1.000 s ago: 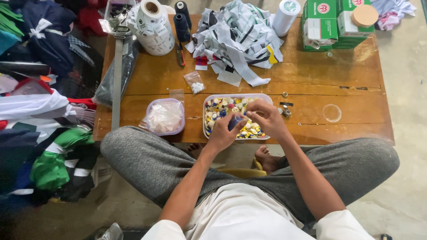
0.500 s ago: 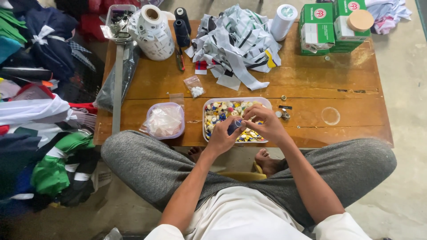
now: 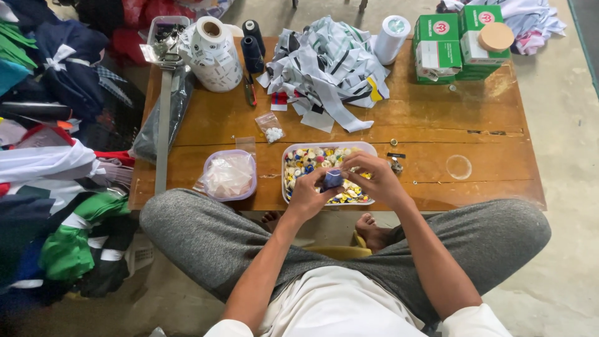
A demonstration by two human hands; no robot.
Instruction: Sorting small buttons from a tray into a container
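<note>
1. Now both hands have lifted out of the tray [image 3: 368, 148] of buttons, fingers [image 3: 317, 181] pinching a small blue piece [image 3: 332, 180] between them.
2. Left hand [image 3: 307, 195] and right hand [image 3: 374, 178] meet above the tray's near edge on the tabletop [image 3: 437, 125], so picking has given way to handling one piece.

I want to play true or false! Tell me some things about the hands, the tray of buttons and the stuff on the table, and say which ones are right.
1. Both hands, the left hand and the right hand, hold a small blue thing. True.
2. The tray of buttons sits on the floor. False: it sits on the wooden table.
3. The lidded tub is beside the tray, on the left-hand side. True.
4. The green boxes are stacked inside the tray. False: they stand at the table's far corner.
5. A heap of cloth strips lies beyond the tray. True.
</note>
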